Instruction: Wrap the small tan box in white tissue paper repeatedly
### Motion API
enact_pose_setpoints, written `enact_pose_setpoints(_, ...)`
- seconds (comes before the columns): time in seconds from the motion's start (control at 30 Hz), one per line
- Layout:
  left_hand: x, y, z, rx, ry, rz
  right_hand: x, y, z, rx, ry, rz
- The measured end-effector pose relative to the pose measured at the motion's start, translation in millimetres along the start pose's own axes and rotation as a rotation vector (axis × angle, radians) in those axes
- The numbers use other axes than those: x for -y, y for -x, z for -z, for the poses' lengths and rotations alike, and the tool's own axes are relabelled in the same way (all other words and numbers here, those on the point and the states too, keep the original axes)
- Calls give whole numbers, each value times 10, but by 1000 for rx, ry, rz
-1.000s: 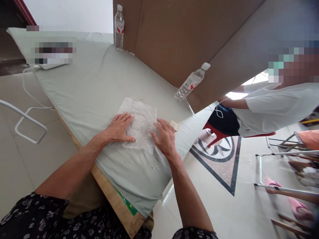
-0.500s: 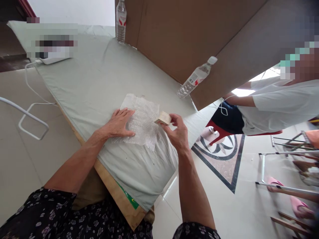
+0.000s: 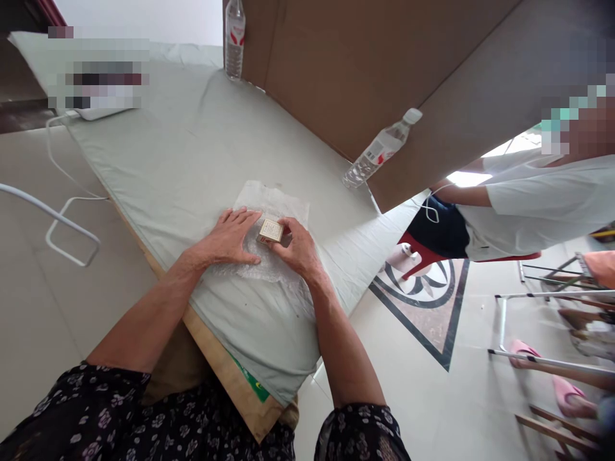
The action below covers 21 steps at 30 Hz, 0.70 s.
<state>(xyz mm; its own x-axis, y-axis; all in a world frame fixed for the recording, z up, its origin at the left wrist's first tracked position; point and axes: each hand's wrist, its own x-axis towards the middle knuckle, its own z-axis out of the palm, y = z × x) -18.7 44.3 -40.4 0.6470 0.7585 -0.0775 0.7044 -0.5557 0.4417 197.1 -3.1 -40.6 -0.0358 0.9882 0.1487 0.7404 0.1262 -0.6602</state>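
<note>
A crumpled sheet of clear bubble wrap (image 3: pixel 288 203) lies on the pale green cloth of the table (image 3: pixel 192 153). My left hand (image 3: pixel 225 240) rests on its left part, fingers spread, holding nothing. Between thumb and fingers, my right hand (image 3: pixel 298 250) grips a small cream-coloured box (image 3: pixel 271 229) with print on its top. The box is over the middle of the wrap, just right of my left hand; whether it touches the wrap I cannot tell.
Two clear plastic bottles, one upright (image 3: pixel 234 41) and one tilted (image 3: pixel 379 150), are by a large brown cardboard panel (image 3: pixel 331 70). A white device with a cable (image 3: pixel 108 105) sits far left. A person in a white shirt (image 3: pixel 542 208) is at the right.
My right hand has moved left with the small box, from the wrap's right edge to over its middle. My left hand has stayed in place.
</note>
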Motion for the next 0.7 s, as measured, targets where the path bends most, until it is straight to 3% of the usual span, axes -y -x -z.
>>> enact_pose_setpoints(0.33,80,-11,-2,-28,37,-29,-87,-12,-30,7,-11,79)
enact_pose_setpoints(0.7,76,8,49,-237,164,-33,-120,19,-75,-20,-54,71)
